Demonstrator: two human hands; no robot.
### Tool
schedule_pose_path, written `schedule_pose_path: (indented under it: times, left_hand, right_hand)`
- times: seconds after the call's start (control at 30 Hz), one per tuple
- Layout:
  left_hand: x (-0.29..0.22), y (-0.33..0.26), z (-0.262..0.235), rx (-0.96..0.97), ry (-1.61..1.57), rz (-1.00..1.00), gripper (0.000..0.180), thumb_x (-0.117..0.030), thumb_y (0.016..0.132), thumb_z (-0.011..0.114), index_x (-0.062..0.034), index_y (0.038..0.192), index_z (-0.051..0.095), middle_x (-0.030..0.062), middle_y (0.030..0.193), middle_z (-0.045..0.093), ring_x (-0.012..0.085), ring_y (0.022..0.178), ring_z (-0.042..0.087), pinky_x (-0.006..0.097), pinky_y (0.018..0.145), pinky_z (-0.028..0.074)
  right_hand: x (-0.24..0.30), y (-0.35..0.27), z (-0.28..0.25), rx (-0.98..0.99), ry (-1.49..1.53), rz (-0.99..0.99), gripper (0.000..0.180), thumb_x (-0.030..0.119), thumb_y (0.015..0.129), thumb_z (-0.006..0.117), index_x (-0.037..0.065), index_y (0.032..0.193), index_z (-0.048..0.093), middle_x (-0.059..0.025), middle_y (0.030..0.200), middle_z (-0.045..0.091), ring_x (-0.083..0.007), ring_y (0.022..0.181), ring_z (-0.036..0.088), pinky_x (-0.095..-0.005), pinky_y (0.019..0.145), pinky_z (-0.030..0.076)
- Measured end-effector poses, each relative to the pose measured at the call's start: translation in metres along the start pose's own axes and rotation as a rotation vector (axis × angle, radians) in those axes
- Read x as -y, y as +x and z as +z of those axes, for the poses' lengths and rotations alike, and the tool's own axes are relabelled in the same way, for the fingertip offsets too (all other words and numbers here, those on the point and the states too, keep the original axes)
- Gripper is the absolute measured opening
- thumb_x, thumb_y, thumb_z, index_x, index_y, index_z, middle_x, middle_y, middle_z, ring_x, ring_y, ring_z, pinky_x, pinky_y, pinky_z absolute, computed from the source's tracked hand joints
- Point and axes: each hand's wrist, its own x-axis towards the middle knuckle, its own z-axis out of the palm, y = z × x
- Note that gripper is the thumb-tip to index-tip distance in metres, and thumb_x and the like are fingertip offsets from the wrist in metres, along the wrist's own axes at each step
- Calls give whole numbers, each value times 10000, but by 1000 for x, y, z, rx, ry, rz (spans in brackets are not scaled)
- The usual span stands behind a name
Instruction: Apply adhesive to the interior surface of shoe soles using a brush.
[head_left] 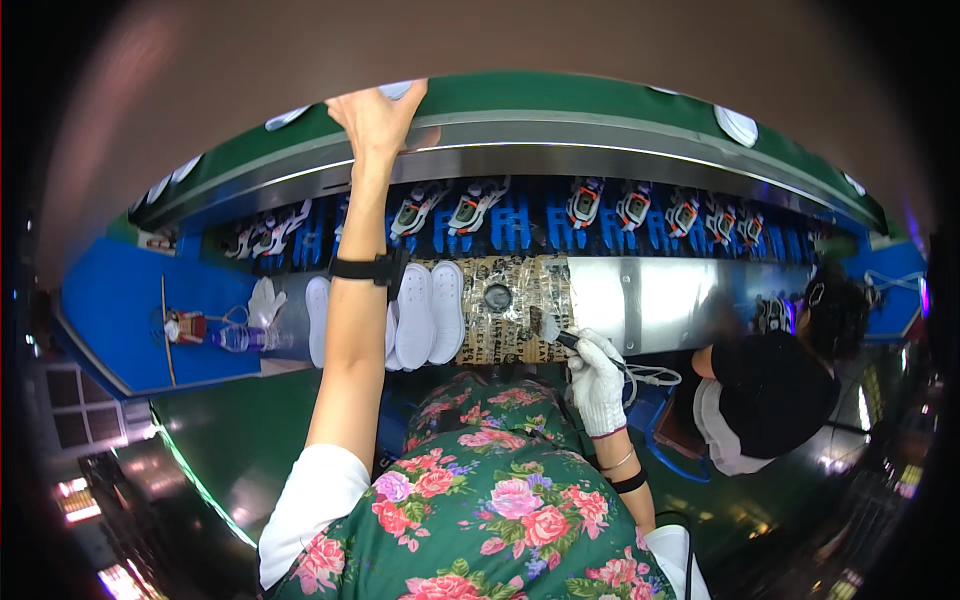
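My bare left hand stretches far forward to the green belt, its fingers closed around a white shoe sole that is mostly hidden. A white knit glove covers my right hand, which grips a brush by its black handle. The brush's bristles point left, over a worktop patch covered with brown printed tape. On that patch sits a small round dark dish. Several white shoe soles lie side by side left of the patch, partly behind my left forearm.
Beyond the worktop, a rack of blue holders carries several white-and-orange shoe uppers. More soles ride on the green belt behind a metal rail. A plastic bottle lies at left on a blue table. A co-worker sits close at right.
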Motion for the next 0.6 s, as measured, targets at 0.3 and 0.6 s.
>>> schedule_pose_path:
  times: [0.3,0.6]
  left_hand:
    - [-125,-23,92,395,-255,308,729,-384,838,706,-29,1424,456,271,1299,526,406,1218,476,483,1034,396]
    - [-217,10,189,527,-332,245,590,-424,803,735,-125,1282,565,308,1242,545,450,1177,483,487,1019,398]
  right_hand:
    - [3,-2,-8,-14,-6,-56,177,-30,835,671,-30,1010,696,-140,993,727,-146,787,665,-221,648,505]
    - [11,-29,-22,-153,28,-132,178,-26,816,690,-20,993,712,-98,939,725,-127,757,651,-217,630,497]
